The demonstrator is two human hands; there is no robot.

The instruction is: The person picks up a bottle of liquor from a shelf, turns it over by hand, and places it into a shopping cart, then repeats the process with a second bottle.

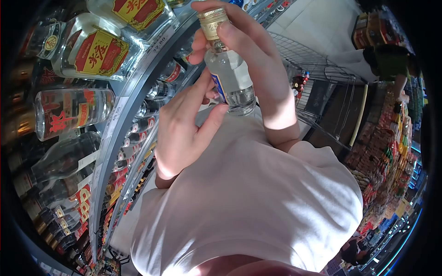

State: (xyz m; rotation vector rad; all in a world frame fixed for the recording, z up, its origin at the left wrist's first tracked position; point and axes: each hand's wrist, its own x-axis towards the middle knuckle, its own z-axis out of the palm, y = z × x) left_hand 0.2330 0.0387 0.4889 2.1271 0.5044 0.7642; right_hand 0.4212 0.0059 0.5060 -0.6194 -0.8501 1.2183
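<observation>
A small clear glass bottle (238, 80) of clear liquid, with a gold screw cap and a blue-edged label turned to the left, is held up in front of my chest, slightly tilted. My right hand (258, 46) grips it around the cap and neck, thumb against the cap. Lower down, my left hand (184, 122) has its fingers at the label side and its thumb by the base; part of those fingers is hidden behind the glass.
Shelves (113, 124) with price strips run along the left, stocked with several liquor bottles (76, 110). A wire shopping cart (317, 78) stands at the right. Beyond it are a person (391, 62) in dark clothes and a display of packaged goods (382, 152).
</observation>
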